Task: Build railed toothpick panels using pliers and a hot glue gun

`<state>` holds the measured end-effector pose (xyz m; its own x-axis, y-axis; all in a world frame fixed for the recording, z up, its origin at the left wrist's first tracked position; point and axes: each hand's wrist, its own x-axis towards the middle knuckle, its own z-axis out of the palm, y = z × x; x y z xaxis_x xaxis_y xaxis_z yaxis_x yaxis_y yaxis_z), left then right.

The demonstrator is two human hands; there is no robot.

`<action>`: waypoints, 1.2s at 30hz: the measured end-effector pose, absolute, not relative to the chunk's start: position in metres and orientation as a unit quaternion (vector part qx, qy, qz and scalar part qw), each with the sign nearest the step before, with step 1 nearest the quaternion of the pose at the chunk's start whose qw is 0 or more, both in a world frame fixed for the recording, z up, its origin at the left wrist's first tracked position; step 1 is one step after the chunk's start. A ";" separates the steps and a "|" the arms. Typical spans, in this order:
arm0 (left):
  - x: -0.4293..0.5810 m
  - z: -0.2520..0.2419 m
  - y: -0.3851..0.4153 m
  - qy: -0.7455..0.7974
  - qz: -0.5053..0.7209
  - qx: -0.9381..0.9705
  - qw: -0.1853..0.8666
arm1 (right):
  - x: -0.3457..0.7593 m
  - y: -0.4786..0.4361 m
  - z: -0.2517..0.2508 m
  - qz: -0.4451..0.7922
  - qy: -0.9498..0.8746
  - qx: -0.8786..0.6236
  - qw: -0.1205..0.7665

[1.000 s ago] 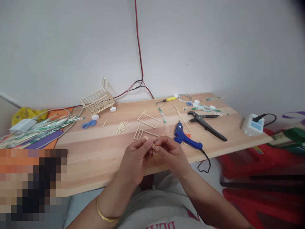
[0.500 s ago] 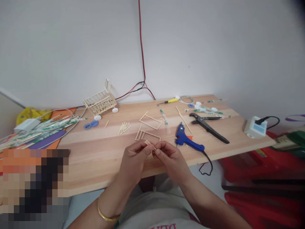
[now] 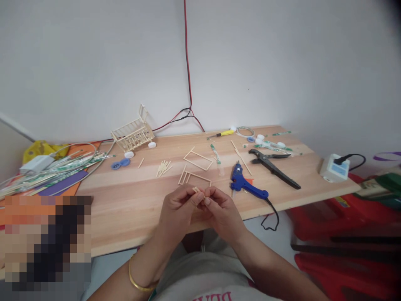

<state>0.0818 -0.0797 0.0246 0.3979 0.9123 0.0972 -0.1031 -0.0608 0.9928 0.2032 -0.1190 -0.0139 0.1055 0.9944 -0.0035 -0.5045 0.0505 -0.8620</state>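
Close together over the table's front edge, my left hand (image 3: pixel 181 205) and my right hand (image 3: pixel 221 207) pinch short wooden sticks (image 3: pixel 196 190) between thumbs and fingers. The fingers hide most of these sticks. Just beyond my hands lies a stick frame (image 3: pixel 196 175) with crossbars at its left end, and behind it a rectangular stick frame (image 3: pixel 198 159). A small pile of cut sticks (image 3: pixel 163 168) is to the left. Right of my hands rests a blue glue gun (image 3: pixel 246 184), its nozzle pointing away from me.
A stick-built cart (image 3: pixel 134 136) with white cap wheels stands at the back left, near blue caps (image 3: pixel 120 163). Black cutters (image 3: pixel 274 167) and a yellow-handled screwdriver (image 3: pixel 224 133) lie to the right. A white power box (image 3: pixel 335 168) sits at the right edge; wrapped sticks (image 3: pixel 59 169) cover the left.
Both hands stay pinched on the short sticks, with only a slight shift of the fingers. The camera view has moved very little; nothing else on the table has changed.
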 end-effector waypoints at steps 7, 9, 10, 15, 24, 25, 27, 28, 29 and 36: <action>0.086 0.026 -0.081 0.381 0.408 0.595 0.578 | 0.206 -0.121 -0.019 0.558 -0.339 -0.410 0.637; 0.086 0.025 -0.081 0.388 0.406 0.593 0.577 | 0.209 -0.121 -0.017 0.551 -0.346 -0.430 0.626; 0.085 0.025 -0.080 0.387 0.403 0.597 0.575 | 0.212 -0.121 -0.015 0.552 -0.359 -0.441 0.611; 0.076 0.030 -0.074 0.359 0.373 0.686 0.512 | 0.236 -0.123 0.012 0.404 -0.581 -0.518 0.481; 0.073 0.037 -0.076 0.313 0.328 0.773 0.445 | 0.241 -0.123 0.036 0.114 -0.786 -0.448 0.410; 0.073 0.037 -0.076 0.312 0.328 0.773 0.444 | 0.241 -0.123 0.035 0.110 -0.790 -0.446 0.407; 0.073 0.036 -0.075 0.315 0.329 0.775 0.438 | 0.242 -0.122 0.034 0.109 -0.794 -0.445 0.399; 0.072 0.035 -0.074 0.317 0.327 0.779 0.431 | 0.242 -0.121 0.033 0.112 -0.794 -0.445 0.398; 0.072 0.035 -0.074 0.318 0.323 0.786 0.420 | 0.243 -0.121 0.033 0.118 -0.793 -0.445 0.400; 0.071 0.041 -0.067 0.302 0.259 0.866 0.303 | 0.244 -0.118 0.037 0.248 -0.718 -0.496 0.420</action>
<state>0.0708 -0.0670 0.0406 0.6832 0.6799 0.2663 0.3661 -0.6344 0.6808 0.2437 -0.1177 0.0367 -0.1547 0.9213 0.3567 0.5038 0.3841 -0.7737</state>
